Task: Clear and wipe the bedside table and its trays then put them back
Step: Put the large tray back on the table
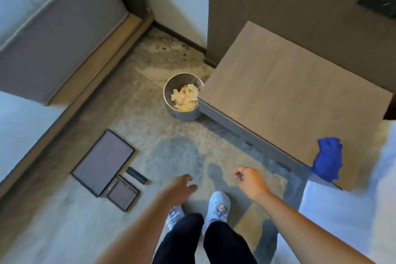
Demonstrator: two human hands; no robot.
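While nothing sits in either palm, left hand spread loose with fingers apart, right hand loosely curled and bare, both above pale carpet. Large dark-framed rectangular tray, small dark square tray and slim black bar-shaped object lying together on floor at left. Crumpled blue cloth draped over near corner of bare wood-topped bedside table; round metal wastebin against table's left side.

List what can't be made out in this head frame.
- Waste bin: head view, right edge hidden by the bedside table corner; the pale contents are too blurred to identify.
- Blue cloth: drapes over the table's near corner, hiding that corner.
- Small dark item beside the trays: too small to identify.
- Dark object at top right: cut by the frame edge.
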